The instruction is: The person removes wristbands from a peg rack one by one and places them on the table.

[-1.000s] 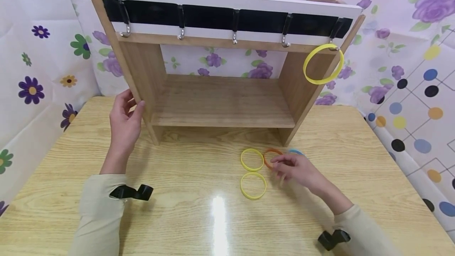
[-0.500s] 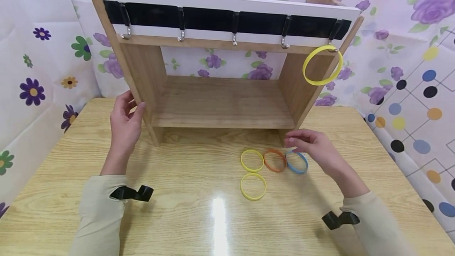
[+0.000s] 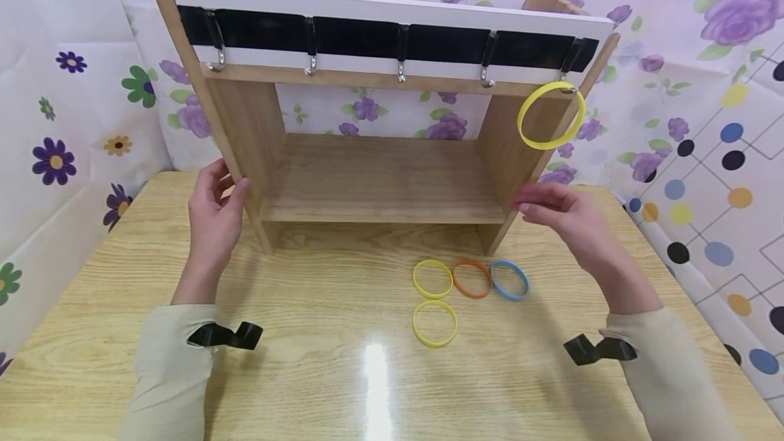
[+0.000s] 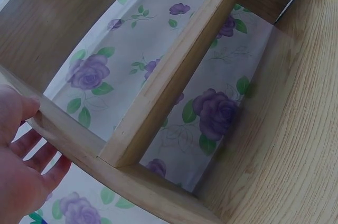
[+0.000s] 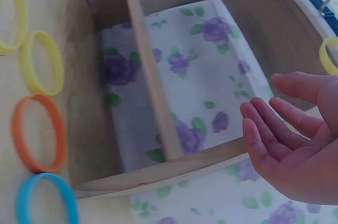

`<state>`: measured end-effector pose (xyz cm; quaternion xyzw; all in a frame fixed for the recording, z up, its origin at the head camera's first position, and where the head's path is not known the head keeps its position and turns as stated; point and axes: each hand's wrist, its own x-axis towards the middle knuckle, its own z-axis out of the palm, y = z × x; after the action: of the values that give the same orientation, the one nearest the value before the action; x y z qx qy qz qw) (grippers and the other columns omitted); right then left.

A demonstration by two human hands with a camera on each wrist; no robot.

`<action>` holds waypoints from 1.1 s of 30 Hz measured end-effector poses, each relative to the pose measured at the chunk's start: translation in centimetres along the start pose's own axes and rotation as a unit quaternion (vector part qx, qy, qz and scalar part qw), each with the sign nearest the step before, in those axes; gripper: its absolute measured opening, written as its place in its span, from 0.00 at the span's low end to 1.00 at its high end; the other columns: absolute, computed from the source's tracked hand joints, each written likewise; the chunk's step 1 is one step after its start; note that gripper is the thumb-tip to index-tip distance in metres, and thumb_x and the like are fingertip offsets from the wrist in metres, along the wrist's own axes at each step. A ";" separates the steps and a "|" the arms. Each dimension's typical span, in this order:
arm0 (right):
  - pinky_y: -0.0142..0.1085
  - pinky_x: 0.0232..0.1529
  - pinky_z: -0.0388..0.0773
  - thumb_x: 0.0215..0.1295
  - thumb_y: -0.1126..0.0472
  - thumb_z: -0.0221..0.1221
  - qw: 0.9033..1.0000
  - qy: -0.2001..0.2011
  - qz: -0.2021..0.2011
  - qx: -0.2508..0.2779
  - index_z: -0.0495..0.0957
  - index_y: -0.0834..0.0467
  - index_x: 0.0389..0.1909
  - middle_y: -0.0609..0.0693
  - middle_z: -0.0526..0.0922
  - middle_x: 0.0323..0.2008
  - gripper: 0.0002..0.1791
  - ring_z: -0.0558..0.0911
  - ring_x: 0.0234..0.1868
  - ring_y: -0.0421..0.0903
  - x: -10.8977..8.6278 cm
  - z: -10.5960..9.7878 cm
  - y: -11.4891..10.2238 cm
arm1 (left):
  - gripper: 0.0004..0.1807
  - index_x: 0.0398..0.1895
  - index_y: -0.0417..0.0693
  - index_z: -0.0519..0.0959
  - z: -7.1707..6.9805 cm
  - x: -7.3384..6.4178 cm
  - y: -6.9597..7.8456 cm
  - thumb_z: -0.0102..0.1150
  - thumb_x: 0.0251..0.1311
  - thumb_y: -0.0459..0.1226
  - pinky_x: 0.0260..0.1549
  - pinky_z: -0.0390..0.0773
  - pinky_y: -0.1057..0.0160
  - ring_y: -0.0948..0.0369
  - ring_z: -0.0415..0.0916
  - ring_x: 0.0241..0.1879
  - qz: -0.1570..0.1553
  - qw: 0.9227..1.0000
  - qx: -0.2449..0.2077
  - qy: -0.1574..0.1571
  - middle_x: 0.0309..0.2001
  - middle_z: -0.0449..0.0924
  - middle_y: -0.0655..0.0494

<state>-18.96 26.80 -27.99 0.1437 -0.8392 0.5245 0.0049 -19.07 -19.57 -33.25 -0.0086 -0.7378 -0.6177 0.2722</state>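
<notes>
My left hand (image 3: 214,213) grips the left side panel of a wooden rack (image 3: 386,179), thumb at the front edge and fingers on the outer face. Beside the right panel is my right hand (image 3: 566,223), its fingers loosely bent. The fingertips are at that panel's edge; whether they touch it I cannot tell. Nothing is in the right hand. A yellow ring band (image 3: 542,146) hangs from the rightmost hook. On the table before the rack lie a yellow band (image 3: 414,279), another yellow band (image 3: 433,344), an orange band (image 3: 471,296) and a blue band (image 3: 508,298).
Along the rack's top runs a white and black rail (image 3: 355,38) with several metal hooks (image 3: 401,53). The wood-grain table (image 3: 318,373) extends in front. Floral cloth (image 3: 661,87) stands behind, and patterned cloth lines both sides.
My right hand has moved from the orange band, past the blue one, up and right to the rack's right panel. The left hand keeps its hold, and the bands lie where they were.
</notes>
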 end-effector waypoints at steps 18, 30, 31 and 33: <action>0.35 0.43 0.79 0.64 0.73 0.59 0.946 0.022 -0.014 0.324 0.80 0.63 0.49 0.55 0.85 0.44 0.14 0.83 0.48 0.48 1.7 -1.4 -4.3 | 0.21 0.64 0.37 0.66 0.0 0.1 -0.3 0.51 0.68 0.29 0.52 0.70 0.63 0.58 0.69 0.57 0.015 1.000 -0.008 0.002 0.58 0.70 0.49; 0.34 0.36 0.81 0.62 0.73 0.60 0.927 0.062 -0.022 0.370 0.82 0.67 0.43 0.56 0.86 0.41 0.09 0.85 0.43 0.48 1.7 -1.5 -5.0 | 0.22 0.66 0.40 0.65 -0.1 0.0 -0.2 0.50 0.69 0.31 0.53 0.69 0.63 0.58 0.68 0.58 0.011 1.000 -0.002 -0.005 0.60 0.69 0.48; 0.34 0.36 0.81 0.62 0.73 0.60 0.926 0.063 -0.022 0.372 0.82 0.67 0.43 0.56 0.86 0.41 0.09 0.85 0.43 0.48 1.7 -1.4 -5.0 | 0.22 0.66 0.40 0.65 -0.1 0.0 -0.2 0.50 0.69 0.31 0.53 0.69 0.63 0.58 0.68 0.58 0.011 1.000 -0.002 -0.005 0.60 0.69 0.48; 0.35 0.37 0.81 0.62 0.74 0.60 0.923 0.063 -0.027 0.378 0.82 0.67 0.43 0.56 0.85 0.41 0.09 0.85 0.43 0.48 1.8 -1.4 -5.1 | 0.22 0.66 0.40 0.65 -0.1 0.0 -0.1 0.50 0.69 0.31 0.53 0.69 0.63 0.58 0.68 0.58 0.011 1.000 -0.001 -0.005 0.60 0.69 0.48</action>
<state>-19.58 25.55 -22.57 0.1239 -0.5727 0.8102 0.0172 -19.05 -19.71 -33.38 -0.0198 -0.7382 -0.6156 0.2751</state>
